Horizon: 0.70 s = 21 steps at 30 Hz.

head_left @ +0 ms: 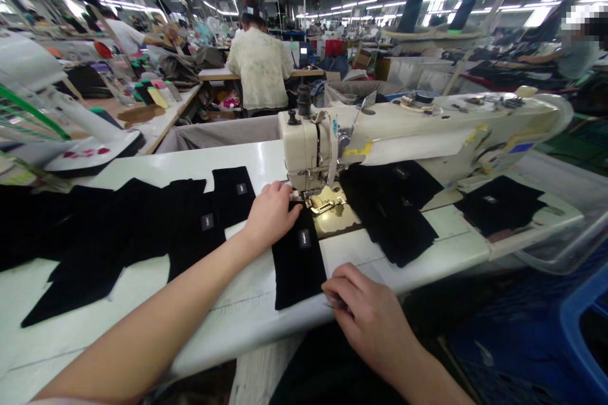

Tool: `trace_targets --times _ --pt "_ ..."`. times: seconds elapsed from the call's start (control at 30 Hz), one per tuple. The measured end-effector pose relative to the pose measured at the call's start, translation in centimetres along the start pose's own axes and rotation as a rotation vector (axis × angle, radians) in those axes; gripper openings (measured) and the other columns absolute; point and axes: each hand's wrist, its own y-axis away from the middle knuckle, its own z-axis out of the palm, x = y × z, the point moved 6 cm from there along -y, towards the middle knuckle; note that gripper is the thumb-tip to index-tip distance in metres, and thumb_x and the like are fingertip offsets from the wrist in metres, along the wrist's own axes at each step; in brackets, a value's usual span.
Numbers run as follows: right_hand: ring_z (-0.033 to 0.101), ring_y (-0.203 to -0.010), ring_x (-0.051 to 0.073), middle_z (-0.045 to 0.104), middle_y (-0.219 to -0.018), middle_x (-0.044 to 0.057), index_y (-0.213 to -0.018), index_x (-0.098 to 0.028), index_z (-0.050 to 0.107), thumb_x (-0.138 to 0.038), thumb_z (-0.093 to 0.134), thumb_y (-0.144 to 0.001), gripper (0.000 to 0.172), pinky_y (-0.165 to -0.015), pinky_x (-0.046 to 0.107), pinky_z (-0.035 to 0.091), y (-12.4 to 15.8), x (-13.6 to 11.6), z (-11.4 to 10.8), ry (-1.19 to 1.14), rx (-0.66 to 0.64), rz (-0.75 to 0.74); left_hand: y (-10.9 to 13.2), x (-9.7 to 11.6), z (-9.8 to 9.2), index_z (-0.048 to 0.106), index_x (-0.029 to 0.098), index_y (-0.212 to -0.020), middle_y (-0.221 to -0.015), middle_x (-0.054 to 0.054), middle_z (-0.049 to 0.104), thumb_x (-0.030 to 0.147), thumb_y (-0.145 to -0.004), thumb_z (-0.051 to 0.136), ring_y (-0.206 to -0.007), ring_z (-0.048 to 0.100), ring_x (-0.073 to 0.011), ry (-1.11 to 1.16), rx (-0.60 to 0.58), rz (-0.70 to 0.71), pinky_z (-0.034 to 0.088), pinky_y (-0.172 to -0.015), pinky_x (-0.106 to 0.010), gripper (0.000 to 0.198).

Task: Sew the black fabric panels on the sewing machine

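My left grip (270, 215) lies spread on the labelled black fabric strip (298, 262), the presser foot (323, 205) just beyond it; my right grip (365, 313) pinches something small (336, 305) near the strip

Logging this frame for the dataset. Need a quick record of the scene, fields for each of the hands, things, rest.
left hand: the left hand rests its fingertips on a labelled black fabric piece
right hand: the right hand pinches something small at the table edge; too hidden to name
things: presser foot of a sewing machine just beyond the labelled piece
rest: black fabric pieces right of the foot; more black fabric pieces left; white sewing table; co-worker ahead
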Motion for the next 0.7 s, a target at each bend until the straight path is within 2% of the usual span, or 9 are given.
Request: trace_targets --times 0.07,0.1,0.17,0.23,0.3,0.4,0.7 --pt "0.056 -0.072 0.015 0.059 -0.091 0.002 -0.102 -0.02 0.064 -0.001 0.051 -0.078 0.033 -0.06 0.027 0.037 0.3 -0.1 -0.1 0.026 -0.008 -0.025 2.7 2.0 -1.3 0.066 0.012 -0.105 -0.113 -0.017 0.064 0.023 -0.085 0.063 -0.109 0.058 -0.0334 -0.13 0.094 0.136 0.048 -0.094 -0.048 0.023" --pt "0.056 -0.072 0.016 0.06 -0.09 0.003 -0.107 -0.02 0.065 -0.001 0.051 -0.079 0.036 -0.06 0.027 0.037 0.5 -0.1 -0.1 0.046 -0.011 -0.044 4.5 3.2 -1.6 0.067 0.014 -0.104 -0.113 -0.015 0.064 0.021 -0.087 0.061 -0.109 0.058 -0.0325 -0.131 0.093 0.239 0.048 -0.095 -0.049 0.019" --pt "0.056 -0.069 0.017 0.06 -0.085 0.003 -0.112 -0.019 0.066 -0.003 0.05 -0.082 0.037 -0.058 0.028 0.037 0.9 -0.3 -0.2 0.094 -0.02 -0.087 8.6 5.4 -1.4 0.069 0.018 -0.097 -0.104 -0.01 0.068 0.018 -0.091 0.054 -0.098 0.062 -0.026 -0.031 0.013 0.477 0.055 -0.085 -0.042 0.016" --pt "0.057 -0.068 0.018 0.061 -0.081 0.003 -0.115 -0.018 0.066 -0.007 0.05 -0.086 0.035 -0.057 0.029 0.038 1.1 -0.4 -0.3 0.131 -0.034 -0.121 12.3 6.3 -0.8 0.069 0.018 -0.102 -0.104 -0.01 0.069 0.016 -0.091 0.05 -0.096 0.064 -0.024 0.039 -0.045 0.614 0.058 -0.081 -0.038 0.022" --pt "0.058 -0.07 0.019 0.062 -0.08 0.004 -0.117 -0.018 0.065 -0.008 0.05 -0.087 0.035 -0.058 0.029 0.039 1.1 -0.4 -0.3 0.144 -0.055 -0.137 14.6 6.2 -0.4 0.065 0.014 -0.115 -0.114 -0.011 0.069 0.013 -0.091 0.046 -0.105 0.064 -0.0252 0.055 -0.033 0.659 0.061 -0.084 -0.038 0.03" --pt "0.061 -0.07 0.019 0.066 -0.082 0.004 -0.118 -0.017 0.065 -0.006 0.051 -0.084 0.039 -0.061 0.03 0.042 0.9 -0.2 -0.2 0.132 -0.086 -0.126 15.7 5.5 0.0 0.059 0.012 -0.127 -0.125 -0.012 0.066 0.01 -0.093 0.042 -0.115 0.062 -0.025 0.057 -0.003 0.677 0.061 -0.091 -0.038 0.038" --pt "0.068 -0.078 0.02 0.074 -0.089 0.003 -0.109 -0.02 0.07 -0.007 0.057 -0.081 0.034 -0.07 0.03 0.045 -0.7 0.5 0.0 0.065 -0.127 -0.044 13.7 5.4 -0.7 0.061 0.012 -0.121 -0.119 -0.012 0.067 0.014 -0.093 0.045 -0.111 0.062 -0.0258 0.114 -0.086 0.678 0.061 -0.09 -0.039 0.032"
